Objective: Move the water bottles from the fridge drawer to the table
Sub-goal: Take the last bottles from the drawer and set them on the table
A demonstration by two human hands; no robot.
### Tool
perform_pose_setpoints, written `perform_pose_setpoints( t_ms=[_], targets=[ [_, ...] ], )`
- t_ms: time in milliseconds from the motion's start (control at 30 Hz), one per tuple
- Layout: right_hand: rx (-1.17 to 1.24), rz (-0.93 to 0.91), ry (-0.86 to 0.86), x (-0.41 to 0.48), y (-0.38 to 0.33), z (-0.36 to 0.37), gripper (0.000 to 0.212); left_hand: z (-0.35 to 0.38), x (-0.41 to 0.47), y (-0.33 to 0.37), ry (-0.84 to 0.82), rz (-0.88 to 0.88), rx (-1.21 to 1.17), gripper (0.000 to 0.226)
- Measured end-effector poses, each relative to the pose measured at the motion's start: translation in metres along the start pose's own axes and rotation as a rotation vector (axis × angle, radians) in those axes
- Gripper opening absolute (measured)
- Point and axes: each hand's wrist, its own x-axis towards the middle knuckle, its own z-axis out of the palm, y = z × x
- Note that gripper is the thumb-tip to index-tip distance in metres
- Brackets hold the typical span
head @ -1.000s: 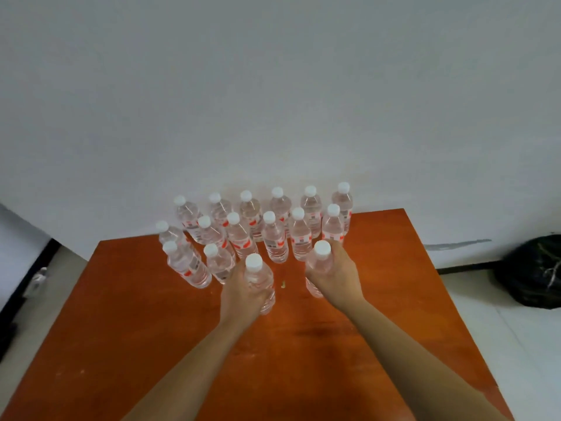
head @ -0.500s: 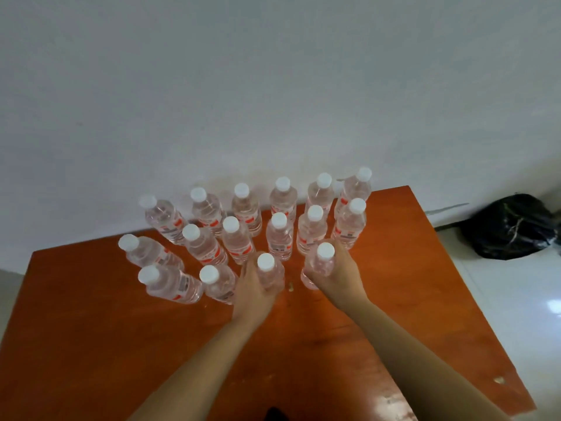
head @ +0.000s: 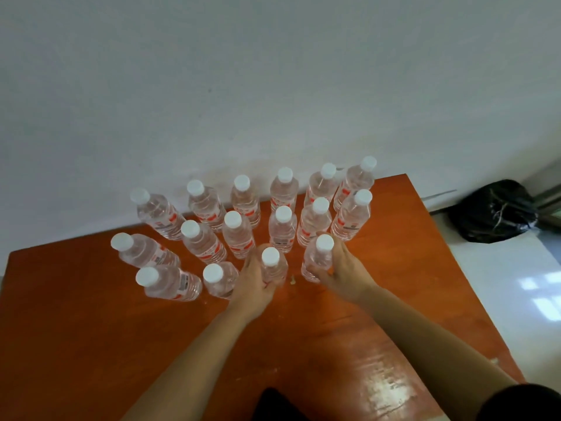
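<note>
Several clear water bottles (head: 283, 229) with white caps and red labels stand in rows on the orange wooden table (head: 91, 329), close to the white wall. My left hand (head: 253, 282) grips one bottle (head: 273, 265) at the front of the group, standing upright on the table. My right hand (head: 343, 268) grips another bottle (head: 320, 256) just to the right of it, also upright on the table. The fridge drawer is out of view.
A black plastic bag (head: 493, 212) lies on the white floor to the right of the table, near the wall. A small crumb (head: 292, 280) sits on the table between the two held bottles. The near half of the table is bare wood.
The camera has moved closer and turned a little left, so the bottles look larger. Both hands stay on their bottles at the front of the group, now resting on the table.
</note>
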Motion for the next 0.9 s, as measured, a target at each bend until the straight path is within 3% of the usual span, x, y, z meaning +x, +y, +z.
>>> perform_pose_setpoints(
  t_ms=[167, 267, 400, 467, 633, 767, 900],
  targets=[
    [0.008, -0.004, 0.042, -0.010, 0.004, 0.011, 0.073, 0.007, -0.002, -0.004, 0.037, 0.028, -0.070, 0.079],
    [0.025, 0.009, 0.144, -0.018, 0.000, 0.019, 0.076, 0.008, -0.001, -0.008, 0.049, 0.047, -0.097, 0.081],
    [-0.023, -0.029, 0.269, -0.028, -0.013, 0.022, 0.098, 0.000, -0.009, -0.003, 0.102, 0.089, -0.103, 0.080],
    [-0.064, -0.059, 0.342, -0.038, -0.023, 0.014, 0.090, -0.011, -0.015, 0.011, 0.164, 0.125, -0.098, 0.081],
    [-0.349, -0.066, 0.582, -0.084, -0.044, -0.035, 0.060, -0.038, -0.034, 0.060, 0.407, 0.349, 0.283, 0.065],
    [-0.523, 0.019, 0.721, -0.148, -0.032, -0.072, 0.061, -0.030, -0.068, 0.107, 0.439, 0.442, 0.497, 0.066],
    [-0.599, 0.151, 0.833, -0.254, 0.007, -0.104, 0.068, 0.025, -0.128, 0.164, 0.405, 0.562, 0.504, 0.066]
  ],
)
